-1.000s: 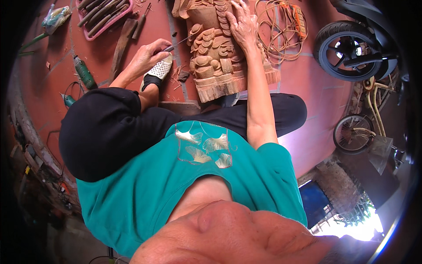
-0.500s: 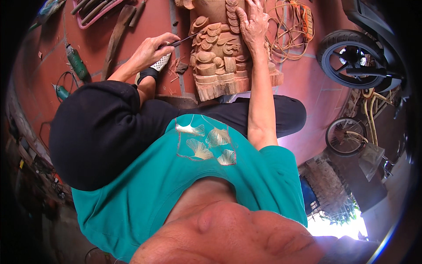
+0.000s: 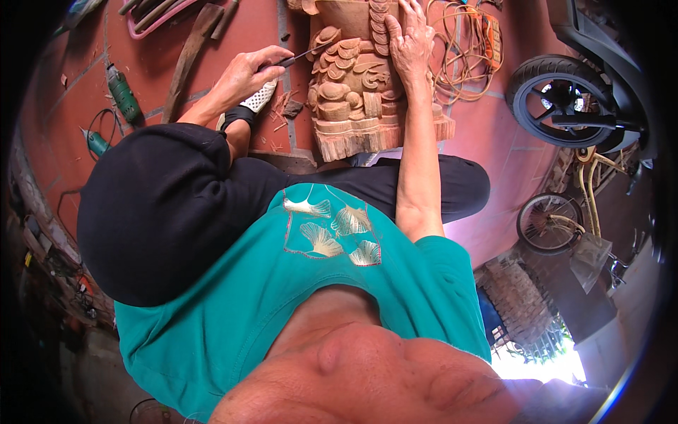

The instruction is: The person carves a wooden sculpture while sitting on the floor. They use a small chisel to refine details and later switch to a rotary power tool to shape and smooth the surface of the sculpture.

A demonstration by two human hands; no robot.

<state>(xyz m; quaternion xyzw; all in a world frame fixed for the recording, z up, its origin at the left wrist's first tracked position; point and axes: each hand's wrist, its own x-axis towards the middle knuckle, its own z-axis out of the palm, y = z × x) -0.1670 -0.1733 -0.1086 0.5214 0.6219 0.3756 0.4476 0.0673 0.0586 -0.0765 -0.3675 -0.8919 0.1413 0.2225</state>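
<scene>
A carved block of light brown wood (image 3: 345,113) stands before me, with raised coin-like discs, rounded shapes and a rough lower edge. My left hand (image 3: 253,71) is left of it, fingers closed round the dark handle of a thin file-like carving tool (image 3: 286,61). The tool's slim metal shaft points right, its tip at the rounded discs on the carving's upper left; whether it touches the wood, I cannot tell. On the carving's upper right side rests my right hand (image 3: 411,44), fingers stretched out flat along the wood, holding no tool.
Left on the red tiles lie a green power tool (image 3: 123,95), a wooden-handled tool (image 3: 189,63) and a pink basket (image 3: 152,25) of tools. An orange power strip (image 3: 492,39) with tangled cord (image 3: 452,71) lies right of the carving. Further right are a motorbike wheel (image 3: 561,99) and bicycle (image 3: 551,222).
My left hand and the tool have shifted slightly up and away from me along the carving's left side. The right hand keeps its place on the wood.
</scene>
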